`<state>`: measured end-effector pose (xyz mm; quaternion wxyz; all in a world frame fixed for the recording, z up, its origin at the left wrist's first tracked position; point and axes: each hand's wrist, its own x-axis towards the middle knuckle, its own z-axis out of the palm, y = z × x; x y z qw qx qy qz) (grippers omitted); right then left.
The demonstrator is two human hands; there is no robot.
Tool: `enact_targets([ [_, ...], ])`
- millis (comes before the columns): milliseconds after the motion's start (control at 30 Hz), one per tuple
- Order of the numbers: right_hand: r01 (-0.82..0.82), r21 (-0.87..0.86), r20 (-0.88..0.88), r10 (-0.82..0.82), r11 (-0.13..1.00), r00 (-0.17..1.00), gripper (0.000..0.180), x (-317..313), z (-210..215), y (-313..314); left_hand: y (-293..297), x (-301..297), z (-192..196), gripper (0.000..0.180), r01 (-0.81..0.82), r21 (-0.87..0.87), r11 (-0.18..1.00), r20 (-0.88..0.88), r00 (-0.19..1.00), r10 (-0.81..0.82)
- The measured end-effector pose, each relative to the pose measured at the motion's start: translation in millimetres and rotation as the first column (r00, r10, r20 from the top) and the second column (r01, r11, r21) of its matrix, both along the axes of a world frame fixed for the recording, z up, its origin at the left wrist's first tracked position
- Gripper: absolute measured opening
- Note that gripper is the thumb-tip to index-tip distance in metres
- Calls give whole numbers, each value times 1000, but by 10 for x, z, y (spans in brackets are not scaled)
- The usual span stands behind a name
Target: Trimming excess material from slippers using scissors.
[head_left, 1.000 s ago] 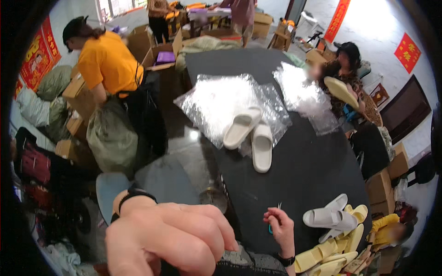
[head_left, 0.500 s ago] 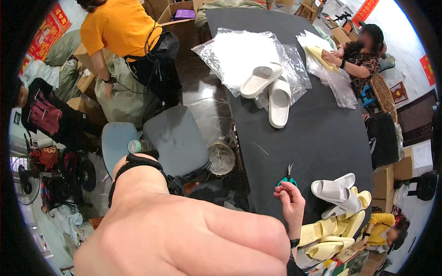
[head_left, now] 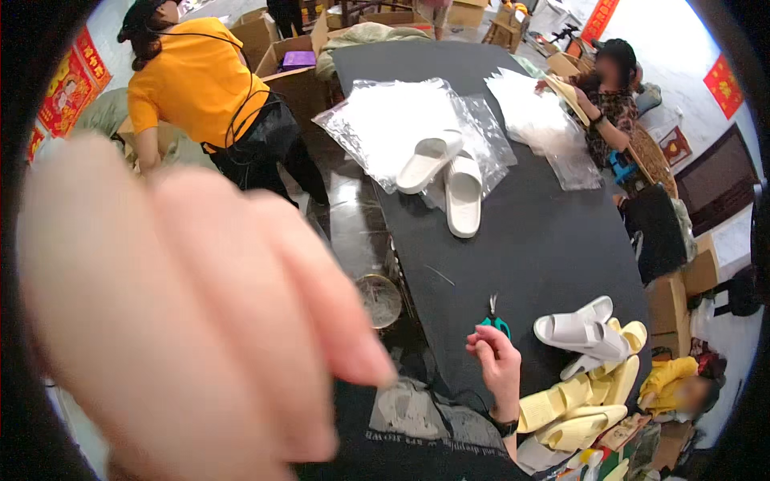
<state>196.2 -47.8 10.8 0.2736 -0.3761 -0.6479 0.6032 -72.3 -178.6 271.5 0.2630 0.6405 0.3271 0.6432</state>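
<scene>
My left hand (head_left: 192, 313) is raised very close to the view, large and blurred, covering much of the left side; whether it holds anything is unclear. My right hand (head_left: 499, 370) is over the near part of the dark table, fingers curled loosely towards the thumb, with nothing visible in them. Just beyond its fingertips lie scissors (head_left: 496, 321) with teal handles, blades pointing away. To its right sit a pair of grey slide sandals (head_left: 584, 332) and several yellow slide sandals (head_left: 561, 401). Farther off, two white slide sandals (head_left: 464, 196) rest partly on clear plastic bags (head_left: 393, 120).
The dark table (head_left: 529, 248) runs away from me. At its far right a person (head_left: 613, 104) handles a yellow sandal (head_left: 568, 98) over more bags (head_left: 521, 112). Another person in an orange shirt (head_left: 200, 80) bends at the left. A wire basket (head_left: 377, 301) stands beside the table.
My left hand has swung up and left, now showing its bent fingers nearer the view. My right hand stays by the scissors. The far-right person has lifted the yellow sandal.
</scene>
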Motion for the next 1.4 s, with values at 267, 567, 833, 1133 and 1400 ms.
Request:
enact_targets([
  [267, 20, -10, -27, -20, 1000, 999, 20, 91, -145, 25, 203, 11, 214, 21, -74, 178, 981, -157, 982, 103],
  [567, 41, 7, -13, -41, 999, 999, 20, 20, -172, 153, -215, -588, 228, 23, -176, 321, 931, -290, 917, 273],
  [833, 92, 2, -6, -92, 996, 996, 20, -36, -184, 270, 33, -496, 195, 26, -212, 436, 874, -356, 852, 384],
  [1133, 163, -84, 46, -159, 983, 986, 18, -82, 82, 171, 401, -355, 446, 30, -264, 601, 754, -449, 670, 592],
  [1400, 190, -71, 62, -186, 979, 981, 20, -131, -105, 322, 647, -451, 439, 34, -279, 537, 796, -516, 638, 572],
])
